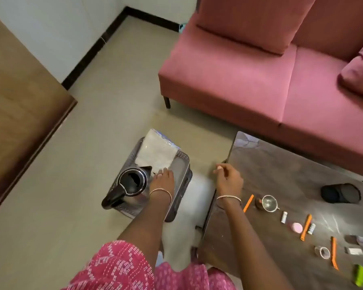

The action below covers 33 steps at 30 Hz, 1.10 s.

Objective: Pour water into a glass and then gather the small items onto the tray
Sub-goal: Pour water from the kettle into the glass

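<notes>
sofa (260,80) in pink stands behind a dark table (281,174), and left of the table a perforated metal tray (182,164) carries a white packet (155,151) and a kettle (132,182). the left hand (162,177) lies straight-fingered on the packet's near edge beside the kettle, gripping nothing; the right hand (228,178) is at the table's corner, fingers loosely curled, empty. the steel glass (268,203) and small items (297,227) sit on the table.
</notes>
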### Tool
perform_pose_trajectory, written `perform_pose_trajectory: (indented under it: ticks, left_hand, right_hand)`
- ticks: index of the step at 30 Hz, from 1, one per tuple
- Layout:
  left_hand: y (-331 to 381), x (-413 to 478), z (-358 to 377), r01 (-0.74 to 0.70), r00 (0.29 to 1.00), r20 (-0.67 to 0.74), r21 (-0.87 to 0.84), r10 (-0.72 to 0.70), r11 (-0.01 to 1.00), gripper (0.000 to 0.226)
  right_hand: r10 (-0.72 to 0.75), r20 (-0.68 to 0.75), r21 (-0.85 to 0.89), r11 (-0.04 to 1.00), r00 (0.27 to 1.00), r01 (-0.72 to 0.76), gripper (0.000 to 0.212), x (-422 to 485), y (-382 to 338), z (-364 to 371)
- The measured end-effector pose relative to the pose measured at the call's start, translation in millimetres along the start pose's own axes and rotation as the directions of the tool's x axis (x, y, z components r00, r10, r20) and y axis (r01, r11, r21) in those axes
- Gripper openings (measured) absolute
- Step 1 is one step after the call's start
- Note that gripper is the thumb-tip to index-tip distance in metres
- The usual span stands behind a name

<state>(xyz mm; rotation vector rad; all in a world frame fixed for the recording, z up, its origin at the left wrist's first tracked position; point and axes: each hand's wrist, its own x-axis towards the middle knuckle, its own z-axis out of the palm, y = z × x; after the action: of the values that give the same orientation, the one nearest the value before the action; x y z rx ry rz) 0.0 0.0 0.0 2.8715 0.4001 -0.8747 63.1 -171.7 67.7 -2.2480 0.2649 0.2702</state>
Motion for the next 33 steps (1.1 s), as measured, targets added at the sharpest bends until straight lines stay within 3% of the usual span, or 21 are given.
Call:
perform_pose_trajectory:
  ticks: [3,9,14,18,21,25,29,33]
  left_hand:
    - [-8.4,29.2,17.1,0.042,0.998,0.054,-0.055,-0.039,0.998,0.067]
    - [-17.6,62.4,40.4,-0.02,0.995,0.094,0.043,0.016,0.999,0.043]
    - [-14.6,63.4,46.2,-0.111,0.993,0.055,0.103,0.106,0.988,0.039]
    - [-16.0,39.1,30.1,-0.104,0.991,0.106,0.215,0.083,0.971,0.044]
    - [-15.1,21.6,6.5,-0.145,0.988,0.081,0.235,0.129,0.961,0.022]
    - [-17.1,-4.4,-26.8,-0.131,0.988,0.088,-0.003,0.131,0.991,0.081]
    - [-45.6,-50.0,-70.9,-0.069,0.998,-0.01,-0.254,0.068,0.965,0.086]
    - [-98.5,-96.2,-89.1,-0.079,0.984,-0.179,-0.383,0.01,0.921,0.088]
  right_hand:
    - [0.083,-0.053,0.098,0.992,0.995,-0.077,0.02,8.1,7.1,16.5]
    - [0.129,-0.118,0.18,0.978,0.985,-0.106,0.019,9.0,14.2,41.9]
    - [0.21,-0.081,0.209,0.959,0.974,-0.19,0.018,-3.5,15.8,56.4]
    - [0.227,-0.061,0.222,0.952,0.972,-0.209,0.019,-16.5,14.6,59.2]
    - [0.199,-0.036,0.254,0.95,0.979,-0.184,0.021,-22.4,9.8,57.4]
    - [0.175,-0.011,0.324,0.932,0.984,-0.162,0.022,-30.1,-3.0,52.5]
    - [0.164,0.025,0.362,0.918,0.986,-0.162,0.02,-39.3,-17.7,50.0]
    - [0.169,0.113,0.38,0.903,0.979,-0.2,0.019,-54.8,-31.4,57.7]
